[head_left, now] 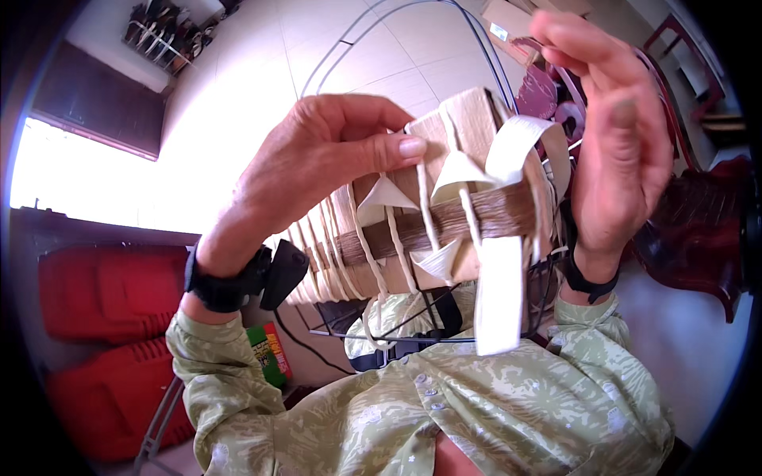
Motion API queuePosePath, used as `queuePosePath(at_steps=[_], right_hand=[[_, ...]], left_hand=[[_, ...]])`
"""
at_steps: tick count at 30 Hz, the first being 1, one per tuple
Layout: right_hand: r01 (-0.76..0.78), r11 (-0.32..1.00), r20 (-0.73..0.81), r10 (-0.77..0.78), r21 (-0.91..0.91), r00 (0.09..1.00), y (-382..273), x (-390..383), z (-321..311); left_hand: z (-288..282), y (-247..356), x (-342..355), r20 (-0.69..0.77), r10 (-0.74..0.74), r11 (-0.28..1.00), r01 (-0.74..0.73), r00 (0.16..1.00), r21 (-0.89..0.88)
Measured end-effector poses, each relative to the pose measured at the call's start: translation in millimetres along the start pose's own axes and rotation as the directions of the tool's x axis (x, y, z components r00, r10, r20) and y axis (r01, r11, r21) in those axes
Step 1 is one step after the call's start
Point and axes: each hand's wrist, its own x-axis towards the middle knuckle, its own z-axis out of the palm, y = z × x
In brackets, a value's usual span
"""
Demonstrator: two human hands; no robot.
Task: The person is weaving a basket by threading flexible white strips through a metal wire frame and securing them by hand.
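In front of my chest is a wire-framed basket [492, 210], its side covered with pale flat strips, a brown fibre band [421, 230] and twisted cream cords [361, 230]. White ribbon [498, 293] is threaded in folded triangles along the band; one end hangs down and another part loops up at the right. My left hand [333, 147] is closed on the basket's upper edge, thumb on the near face beside a cord; its fingertips are hidden behind. My right hand [615, 127] is raised, open, just right of the ribbon loop, with nothing visible in it.
Dark wire hoops [397, 12] rise beyond the basket. Red padded shapes [111, 289] lie at the left, near a green and red packet [270, 357]. Dark carved wooden furniture [698, 238] stands at the right. A cardboard box [512, 32] and a shoe rack [159, 44] are farther off.
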Motion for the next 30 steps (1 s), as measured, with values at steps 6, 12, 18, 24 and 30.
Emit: queuePosePath(at_steps=[6, 12, 18, 24, 30], right_hand=[[-0.129, 0.99, -0.183, 0.137, 0.055, 0.974, -16.7, -57.8, -11.7], [-0.537, 0.838, 0.073, 0.532, 0.092, 0.843, -68.3, -139.1, 9.1], [-0.44, 0.876, 0.135, 0.469, -0.196, 0.873, -10.2, -100.8, 5.8], [-0.391, 0.883, 0.166, 0.44, -0.259, 0.883, -9.2, -107.8, 31.2], [-0.266, 0.903, 0.216, 0.349, -0.337, 0.912, -10.3, -105.6, 39.5]], left_hand=[[35.8, -49.3, 14.1, 0.236, -0.014, 0.998, 0.03, 0.972, -0.061], [55.4, -112.2, -19.1, 0.079, -0.093, 0.977, 0.106, 0.993, -0.187], [23.2, -85.7, 33.4, -0.346, -0.07, 0.974, -0.011, 0.936, -0.227], [21.8, -115.4, 19.4, -0.384, -0.127, 0.94, -0.012, 0.915, -0.34], [6.6, -123.1, 29.8, -0.41, -0.127, 0.924, -0.042, 0.903, -0.38]])
